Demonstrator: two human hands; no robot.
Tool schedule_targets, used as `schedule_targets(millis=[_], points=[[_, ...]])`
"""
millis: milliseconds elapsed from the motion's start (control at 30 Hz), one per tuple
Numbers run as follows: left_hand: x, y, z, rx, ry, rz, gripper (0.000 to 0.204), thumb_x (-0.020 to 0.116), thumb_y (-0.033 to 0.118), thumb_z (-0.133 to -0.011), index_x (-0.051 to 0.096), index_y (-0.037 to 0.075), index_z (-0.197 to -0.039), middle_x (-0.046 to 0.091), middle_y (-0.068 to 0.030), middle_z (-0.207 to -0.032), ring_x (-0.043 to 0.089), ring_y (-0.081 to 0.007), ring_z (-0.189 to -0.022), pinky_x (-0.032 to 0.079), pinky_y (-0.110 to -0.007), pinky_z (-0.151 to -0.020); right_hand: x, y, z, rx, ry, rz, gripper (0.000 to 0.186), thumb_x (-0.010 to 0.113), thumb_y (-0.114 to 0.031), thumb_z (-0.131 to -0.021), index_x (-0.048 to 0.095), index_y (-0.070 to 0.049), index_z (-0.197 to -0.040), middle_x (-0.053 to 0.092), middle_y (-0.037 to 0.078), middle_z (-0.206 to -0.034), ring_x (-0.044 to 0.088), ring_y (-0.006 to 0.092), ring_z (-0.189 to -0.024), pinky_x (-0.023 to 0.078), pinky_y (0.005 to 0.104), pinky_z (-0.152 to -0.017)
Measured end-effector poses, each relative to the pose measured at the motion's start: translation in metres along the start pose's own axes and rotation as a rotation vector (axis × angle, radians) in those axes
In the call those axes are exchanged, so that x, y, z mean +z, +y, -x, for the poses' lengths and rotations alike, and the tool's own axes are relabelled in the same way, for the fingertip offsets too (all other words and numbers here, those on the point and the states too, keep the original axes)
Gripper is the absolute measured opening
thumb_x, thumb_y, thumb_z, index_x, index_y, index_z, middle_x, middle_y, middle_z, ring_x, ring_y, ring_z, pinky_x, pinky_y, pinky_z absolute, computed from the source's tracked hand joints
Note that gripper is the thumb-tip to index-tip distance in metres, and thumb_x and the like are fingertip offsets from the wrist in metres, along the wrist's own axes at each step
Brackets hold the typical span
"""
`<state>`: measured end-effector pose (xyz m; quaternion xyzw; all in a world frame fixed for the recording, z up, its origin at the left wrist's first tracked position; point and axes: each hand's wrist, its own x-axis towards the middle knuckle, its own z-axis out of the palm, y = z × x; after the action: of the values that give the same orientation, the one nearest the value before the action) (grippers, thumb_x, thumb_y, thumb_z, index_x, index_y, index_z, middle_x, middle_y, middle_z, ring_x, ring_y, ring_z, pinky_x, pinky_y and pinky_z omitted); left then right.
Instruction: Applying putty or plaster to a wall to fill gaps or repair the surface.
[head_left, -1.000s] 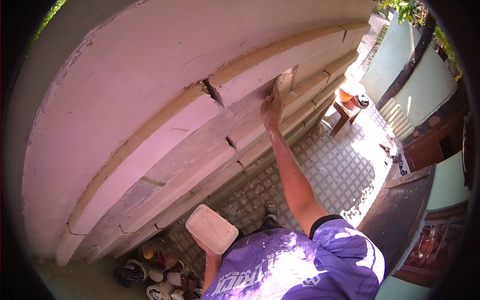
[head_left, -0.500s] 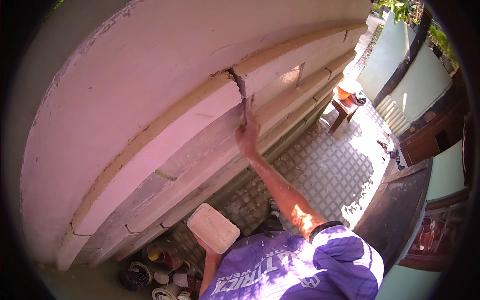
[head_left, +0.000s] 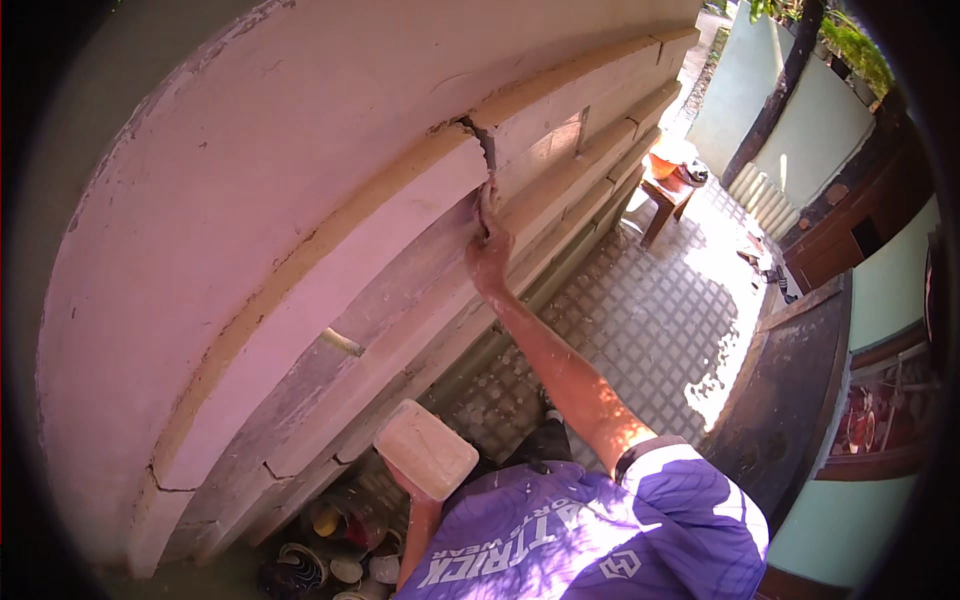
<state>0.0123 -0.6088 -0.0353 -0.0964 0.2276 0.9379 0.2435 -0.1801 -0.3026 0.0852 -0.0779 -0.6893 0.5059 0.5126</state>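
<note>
My right hand (head_left: 490, 258), arm stretched out to the wall (head_left: 250, 150), grips a flat hand tool (head_left: 487, 205), like a putty knife, though its shape is hard to make out. The tool is just below a jagged crack (head_left: 477, 135) in a projecting ledge (head_left: 390, 180) of the pink, plastered wall. Near my body at the bottom, my left hand (head_left: 410, 480) holds a rectangular tub (head_left: 425, 448) of pale, off-white material, its fingers partly hidden behind the tub.
A patterned tiled floor (head_left: 640, 320) runs beside the wall. Buckets and containers (head_left: 300, 565) crowd the lower left. A wooden stool (head_left: 662, 205) with orange items stands farther along. Pale rolls (head_left: 760, 195) lie by the right-hand wall, near a dark board (head_left: 760, 390).
My right hand has moved left along the wall to below the crack, then slightly up. My left hand still holds the tub. The view has shifted a little.
</note>
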Motion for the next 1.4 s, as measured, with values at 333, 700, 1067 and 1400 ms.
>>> schedule_targets(millis=[333, 700, 1067, 1400], points=[[-0.005, 0.011, 0.002, 0.096, -0.028, 0.040, 0.080, 0.036, 0.073, -0.091, 0.044, 0.014, -0.145, 0.057, -0.0161, -0.136, 0.062, -0.0359, -0.114, 0.051, -0.055, -0.095, -0.059, 0.016, -0.004, 0.038, 0.256, -0.026, 0.076, 0.039, 0.020, -0.075, 0.052, -0.010, -0.144, 0.064, 0.001, -0.129, 0.052, 0.0004, -0.079, 0.033, 0.0166, -0.061], [0.003, -0.015, -0.005, 0.163, -0.017, -0.012, 0.075, 0.033, 0.069, -0.095, 0.044, 0.015, -0.144, 0.055, -0.0118, -0.138, 0.057, -0.0313, -0.121, 0.047, -0.050, -0.099, -0.021, 0.024, 0.015, 0.279, -0.039, -0.074, 0.068, 0.038, 0.019, -0.078, 0.050, 0.001, -0.142, 0.063, 0.008, -0.129, 0.058, 0.0114, -0.109, 0.044, 0.0252, -0.097], [0.039, -0.062, -0.015, 0.178, 0.015, 0.052, 0.085, 0.037, 0.077, -0.089, 0.042, 0.016, -0.148, 0.055, -0.0137, -0.139, 0.059, -0.0369, -0.117, 0.048, -0.057, -0.097, -0.091, 0.087, -0.101, 0.052, 0.174, 0.057, 0.083, 0.035, 0.019, -0.070, 0.040, -0.005, -0.150, 0.046, 0.020, -0.149, 0.038, 0.0288, -0.141, 0.037, 0.0294, -0.109], [0.027, -0.096, -0.023, 0.260, 0.135, 0.005, 0.087, 0.038, 0.079, -0.087, 0.040, 0.017, -0.149, 0.054, -0.0127, -0.140, 0.063, -0.0386, -0.111, 0.049, -0.064, -0.091, -0.098, 0.006, 0.031, -0.563, -0.496, 0.025, 0.082, 0.039, 0.023, -0.069, 0.051, -0.010, -0.144, 0.049, 0.017, -0.147, 0.053, 0.0322, -0.131, 0.051, 0.0397, -0.101]])
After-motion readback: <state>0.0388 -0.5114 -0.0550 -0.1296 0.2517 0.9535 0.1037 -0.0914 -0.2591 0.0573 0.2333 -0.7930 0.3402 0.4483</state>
